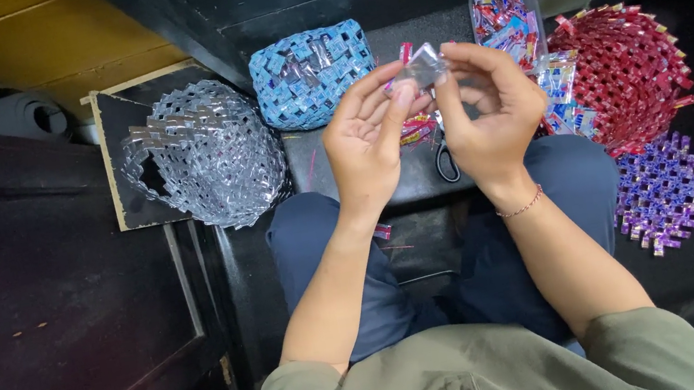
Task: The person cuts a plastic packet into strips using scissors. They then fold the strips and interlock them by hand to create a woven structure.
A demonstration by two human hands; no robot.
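My left hand [368, 138] and my right hand [486, 103] are raised together above my lap. Between their fingertips they pinch a small folded silver wrapper strip [422, 68], with a bit of pink wrapper showing behind it. A thin bracelet circles my right wrist. Below the hands lie loose coloured wrappers [417, 130] and a pair of scissors [445, 159], mostly hidden by my hands.
Woven wrapper baskets lie around: silver [206, 152] at left on a dark board, blue [310, 76] at centre back, red [629, 71] at right, purple woven mat [671, 190] lower right. A clear box of red wrappers [504, 17] stands behind. Dark wooden furniture [48, 298] fills the left.
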